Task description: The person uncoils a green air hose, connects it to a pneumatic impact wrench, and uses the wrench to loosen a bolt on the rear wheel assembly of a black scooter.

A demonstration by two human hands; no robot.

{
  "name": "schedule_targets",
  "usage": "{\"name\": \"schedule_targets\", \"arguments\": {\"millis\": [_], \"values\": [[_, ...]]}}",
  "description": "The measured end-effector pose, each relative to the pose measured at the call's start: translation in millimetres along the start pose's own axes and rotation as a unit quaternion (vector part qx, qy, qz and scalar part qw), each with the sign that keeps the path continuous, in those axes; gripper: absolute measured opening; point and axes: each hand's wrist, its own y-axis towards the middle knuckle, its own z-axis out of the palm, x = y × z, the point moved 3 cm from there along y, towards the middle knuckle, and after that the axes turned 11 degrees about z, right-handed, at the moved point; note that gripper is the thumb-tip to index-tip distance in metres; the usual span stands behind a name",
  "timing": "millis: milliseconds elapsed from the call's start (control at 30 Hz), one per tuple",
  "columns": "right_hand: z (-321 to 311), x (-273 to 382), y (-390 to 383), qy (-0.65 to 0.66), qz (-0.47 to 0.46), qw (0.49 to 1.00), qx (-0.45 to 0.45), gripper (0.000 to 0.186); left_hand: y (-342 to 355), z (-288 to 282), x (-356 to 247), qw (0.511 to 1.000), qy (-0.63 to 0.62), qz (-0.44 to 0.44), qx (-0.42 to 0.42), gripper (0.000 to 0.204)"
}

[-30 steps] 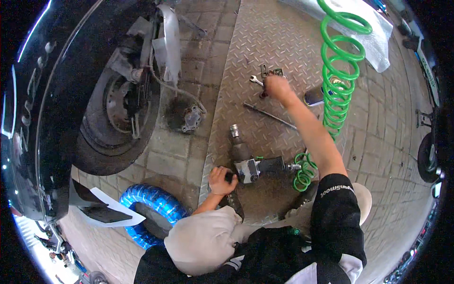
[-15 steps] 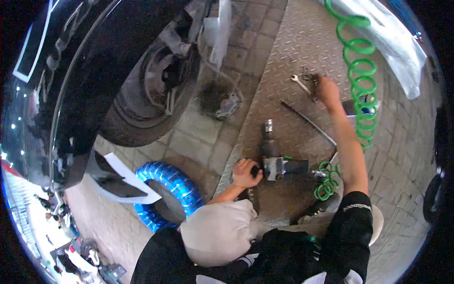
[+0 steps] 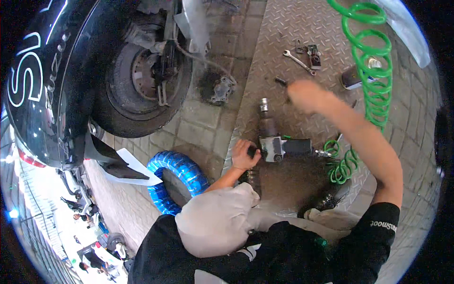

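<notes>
My left hand (image 3: 243,155) is closed around a small black piece (image 3: 252,151), only partly visible, beside the head of an air impact wrench (image 3: 273,147). The wrench lies on the tread-plate floor, its socket end (image 3: 264,105) pointing away from me and a green coiled air hose (image 3: 341,173) joined to its handle. My right hand (image 3: 305,96), smeared by motion, is over a thin dark bar whose end (image 3: 281,81) shows past it; its fingers cannot be made out. Farther off lie a combination spanner (image 3: 300,63) and a small dark metal bracket (image 3: 313,57).
A dark vehicle with an exposed wheel (image 3: 135,90) stands at left. A greasy metal part (image 3: 221,90) rests on the paving. Nearer lies a blue-wrapped ring (image 3: 182,168). At right are a can (image 3: 351,78) and a large green hose coil (image 3: 376,71).
My right hand has left the spanner and bracket and come nearer, over the dark bar. My left hand stays by the wrench. The whole view has shifted a little.
</notes>
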Motion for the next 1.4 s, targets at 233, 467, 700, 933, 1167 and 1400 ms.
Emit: {"name": "schedule_targets", "arguments": {"millis": [233,467,700,933,1167,1400], "values": [[47,42,-50,0.076,-0.153,0.981,0.096,0.018,11,-9,-7,0.991,-0.083,-0.102,-0.034,0.022],[50,30,-66,0.119,-0.175,0.975,0.072,0.038,66,-81,19,0.98,-0.06,-0.118,-0.149,0.023],[24,5,-54,0.206,-0.127,0.969,-0.054,0.027,202,-231,88,0.941,-0.137,-0.273,-0.147,0.026],[20,-1,-41,0.162,-0.081,0.983,-0.029,0.032,223,-254,122,0.856,-0.267,-0.441,0.045,0.023],[44,-5,-30,0.16,-0.088,0.983,-0.007,0.035,229,-259,121,0.861,-0.217,-0.456,0.061,0.026],[42,-17,-35,0.188,-0.095,0.977,-0.029,0.033,230,-264,120,0.868,-0.188,-0.448,0.098,0.032]]}}
